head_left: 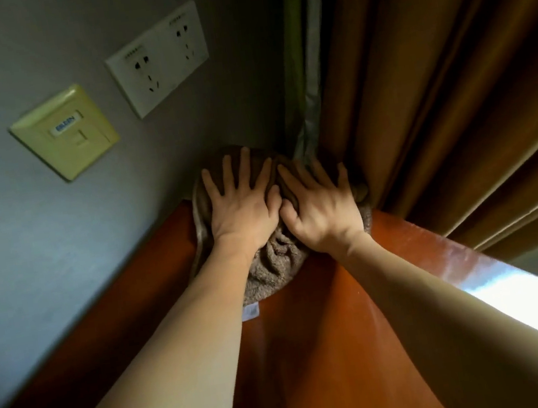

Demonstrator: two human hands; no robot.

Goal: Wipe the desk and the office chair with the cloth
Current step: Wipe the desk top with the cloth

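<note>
The cloth (274, 265) looks like nubbly brown terry, the desk (319, 352) glossy reddish wood, the curtain (433, 77) smooth matt fabric, the sockets (158, 65) shiny plastic.

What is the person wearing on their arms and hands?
Nothing that shows. The left hand and right hand are bare, with no gloves, rings or watch. The left forearm and right forearm are uncovered to the picture's edge, with no sleeve in view.

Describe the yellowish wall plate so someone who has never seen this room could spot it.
Look at the grey wall behind the orange desk. Of the plates mounted there, the yellowish plate is lowest and farthest left. Unlike the two white sockets beside it, it carries a small blue label.
</note>
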